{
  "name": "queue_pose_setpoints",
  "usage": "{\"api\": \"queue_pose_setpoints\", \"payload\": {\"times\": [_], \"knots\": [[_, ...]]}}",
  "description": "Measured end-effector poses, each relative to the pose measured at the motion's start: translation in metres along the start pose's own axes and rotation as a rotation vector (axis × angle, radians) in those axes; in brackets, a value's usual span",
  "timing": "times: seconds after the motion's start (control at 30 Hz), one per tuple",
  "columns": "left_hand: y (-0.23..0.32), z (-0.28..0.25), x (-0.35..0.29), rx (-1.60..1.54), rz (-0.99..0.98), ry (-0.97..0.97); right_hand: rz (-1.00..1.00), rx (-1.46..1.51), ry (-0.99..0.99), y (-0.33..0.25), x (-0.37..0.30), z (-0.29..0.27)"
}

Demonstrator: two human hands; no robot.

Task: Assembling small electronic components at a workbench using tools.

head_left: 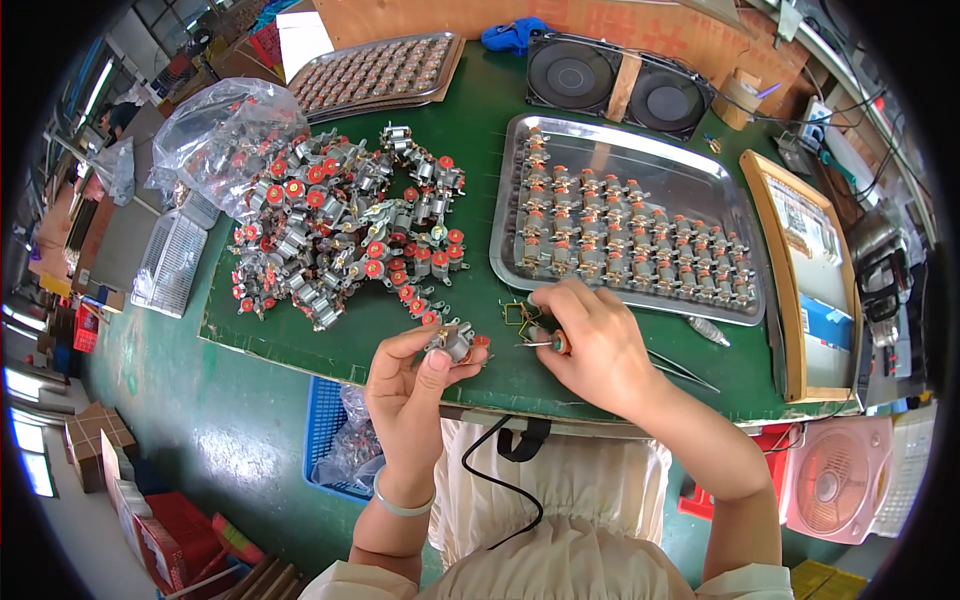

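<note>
My left hand (415, 375) is closed on a small silver motor (452, 346) with red parts beside it, held up at the table's front edge. Close to it on the right, my right hand (598, 345) grips a small tool (560, 344) with a thin metal shaft pointing left and an orange and green handle end. The thumb and index finger of that hand hang over several yellow square wire-like pieces (516, 314) on the green tabletop. A big heap of loose motors (330, 215) with red caps spreads left of my hands, trailing toward my left fingers.
Behind my right hand, a metal tray (680, 165) holds rows of motors. A second filled tray (375, 75) stands at the back left beside a plastic bag (220, 135). Tweezers (685, 371) lie right of my wrist. A framed board (800, 280) borders the right side; twin speakers (615, 82) stand behind.
</note>
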State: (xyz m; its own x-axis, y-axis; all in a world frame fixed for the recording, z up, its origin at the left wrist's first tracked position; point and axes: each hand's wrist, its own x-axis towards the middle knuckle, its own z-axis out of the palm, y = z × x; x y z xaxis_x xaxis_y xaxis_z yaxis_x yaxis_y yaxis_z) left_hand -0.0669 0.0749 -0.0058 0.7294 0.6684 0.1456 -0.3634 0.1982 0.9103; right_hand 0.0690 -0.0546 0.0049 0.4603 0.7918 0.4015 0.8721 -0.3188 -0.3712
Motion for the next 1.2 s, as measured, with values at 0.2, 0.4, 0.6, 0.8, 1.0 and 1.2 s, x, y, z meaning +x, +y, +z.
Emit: {"api": "queue_pose_setpoints", "payload": {"times": [0.2,0.4,0.6,0.8,1.0,1.2], "knots": [[-0.001,-0.003,-0.001,0.002,0.006,0.026,-0.196,-0.034,-0.01,0.022,0.003,-0.002],[-0.001,-0.003,-0.002,-0.006,0.014,0.013,-0.33,-0.073,-0.029,0.03,0.006,0.002],[-0.001,0.002,-0.004,0.012,0.034,0.026,-0.394,-0.102,-0.098,0.036,0.011,0.005],[-0.001,0.0,-0.006,0.019,0.04,0.021,-0.383,0.002,-0.09,0.033,0.008,-0.003],[-0.003,0.004,-0.007,-0.008,0.009,-0.017,-0.434,-0.122,-0.111,0.035,0.009,0.002],[-0.002,0.003,-0.007,-0.007,0.014,-0.014,-0.418,-0.077,-0.089,0.035,0.012,0.0]]}}
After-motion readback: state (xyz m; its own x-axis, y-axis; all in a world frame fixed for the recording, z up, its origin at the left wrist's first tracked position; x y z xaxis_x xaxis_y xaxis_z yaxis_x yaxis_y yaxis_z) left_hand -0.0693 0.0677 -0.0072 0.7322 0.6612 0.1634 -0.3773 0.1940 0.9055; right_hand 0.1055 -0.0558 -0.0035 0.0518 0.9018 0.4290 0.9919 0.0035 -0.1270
